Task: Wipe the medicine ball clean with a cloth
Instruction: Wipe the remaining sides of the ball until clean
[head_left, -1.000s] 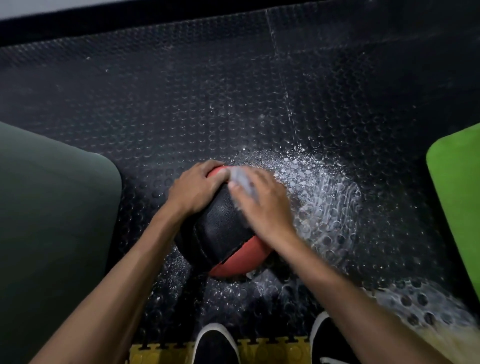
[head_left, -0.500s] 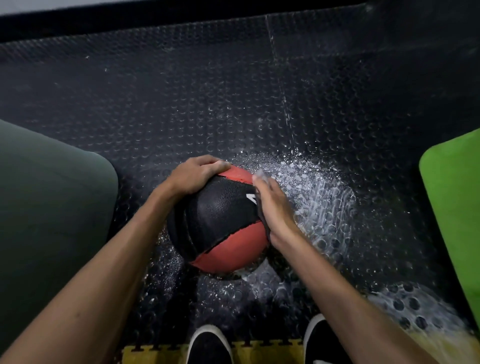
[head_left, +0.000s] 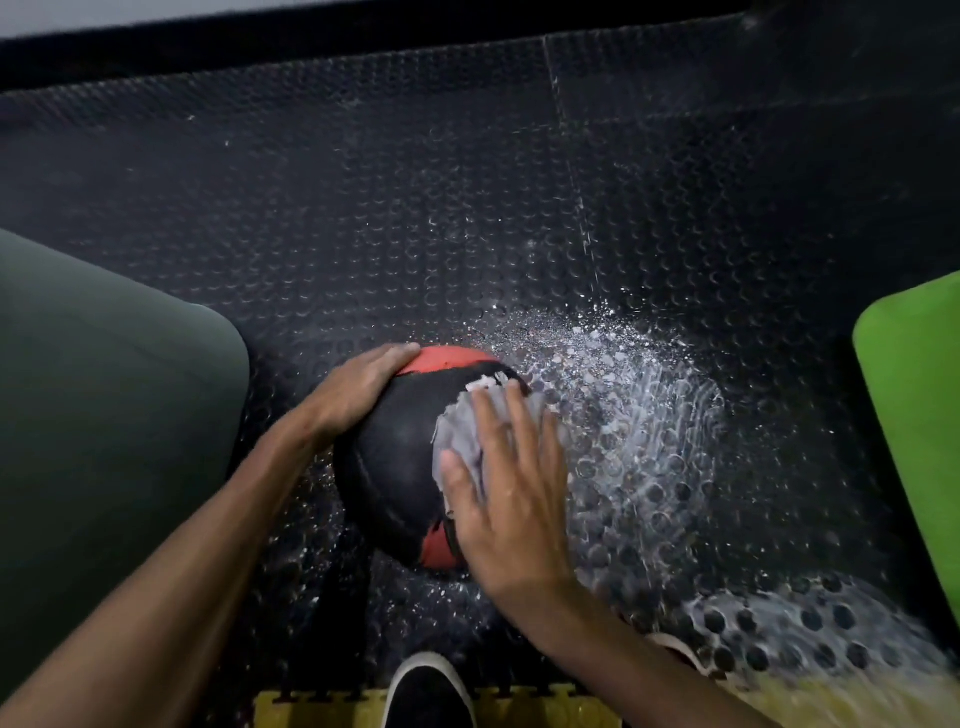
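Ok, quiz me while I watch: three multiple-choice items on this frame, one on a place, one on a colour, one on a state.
1. Where does the grey cloth lie?
A. on the floor mat
B. on the medicine ball, under the right hand
C. draped over a shoe

2. What colours is the medicine ball?
A. blue and white
B. all yellow
C. black and red

3. What is the left hand doing?
A. resting on the ball's upper left side
B. holding the cloth
C. lying flat on the floor

Answers:
1 B, the cloth shows between the spread fingers and the ball.
2 C, a black panel with red panels at top and bottom.
3 A, its palm and fingers lie on the ball, with no cloth in it.
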